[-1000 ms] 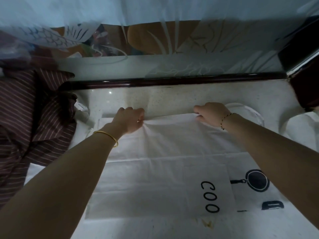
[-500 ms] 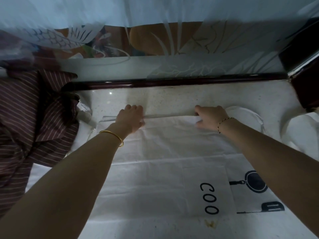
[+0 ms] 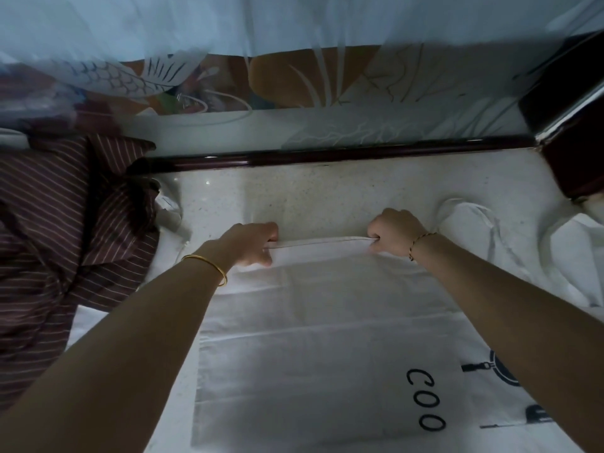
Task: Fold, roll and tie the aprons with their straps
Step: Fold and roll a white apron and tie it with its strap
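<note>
A white apron point(image 3: 327, 338) with black print lies folded flat on the pale speckled counter point(image 3: 310, 197). Its far edge is turned over into a narrow first roll point(image 3: 320, 245). My left hand point(image 3: 251, 243) grips the left end of that roll, fingers curled over it. At the right end, my right hand point(image 3: 394, 232) grips the roll the same way. A white strap point(image 3: 490, 230) loops on the counter to the right of my right hand.
A dark maroon striped cloth point(image 3: 65, 230) is heaped at the left. More white fabric point(image 3: 575, 256) lies at the right edge. A dark wooden rail point(image 3: 327, 155) and frosted patterned glass point(image 3: 359, 93) close off the far side of the counter.
Both hands have curled round the apron's far edge and turned it toward me into a narrow roll; before, they held the flat edge against the counter.
</note>
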